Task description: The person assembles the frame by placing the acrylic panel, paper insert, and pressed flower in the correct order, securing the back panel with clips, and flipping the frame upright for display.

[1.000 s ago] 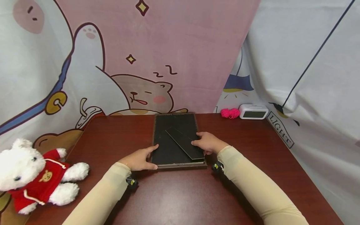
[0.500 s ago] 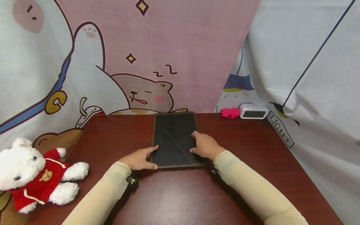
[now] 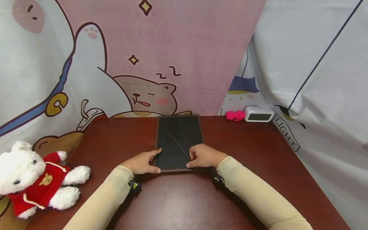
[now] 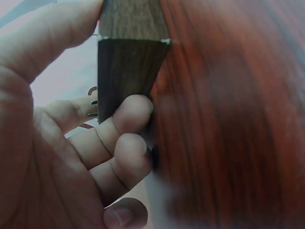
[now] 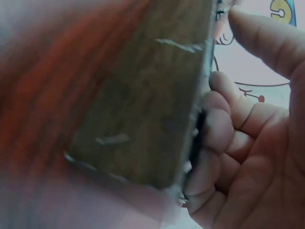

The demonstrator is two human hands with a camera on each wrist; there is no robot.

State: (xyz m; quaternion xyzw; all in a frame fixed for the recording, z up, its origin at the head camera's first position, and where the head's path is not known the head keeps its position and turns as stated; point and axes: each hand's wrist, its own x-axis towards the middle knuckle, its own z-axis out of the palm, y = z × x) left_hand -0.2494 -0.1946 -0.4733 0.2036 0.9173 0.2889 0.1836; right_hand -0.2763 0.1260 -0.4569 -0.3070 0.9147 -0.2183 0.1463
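A picture frame (image 3: pixel 178 140) lies face down on the reddish-brown table (image 3: pixel 178 201), its black backing up and the stand flap (image 3: pixel 179 140) flat against it. My left hand (image 3: pixel 141 163) holds the frame's near left corner, thumb on the near side and fingers along the left. The left wrist view has the wood-grain corner (image 4: pixel 128 62) between thumb and fingers. At the near right corner, my right hand (image 3: pixel 205 156) has curled fingers on the backing and covers the flap's lower end. In the right wrist view, the scuffed wood-grain side (image 5: pixel 143 95) is blurred, with fingertips at its back edge.
On the left sits a white plush toy (image 3: pixel 37 182) in a red hoodie. Far right on the table are a bundle of pink yarn (image 3: pixel 235 115) and a white digital clock (image 3: pixel 258 114). A printed cloth (image 3: pixel 187 64) hangs behind the table.
The stand flap, slightly raised a second ago, now lies flat. My right hand has slid from the right edge towards the near corner, its fingers curling in. The left hand has stayed put.
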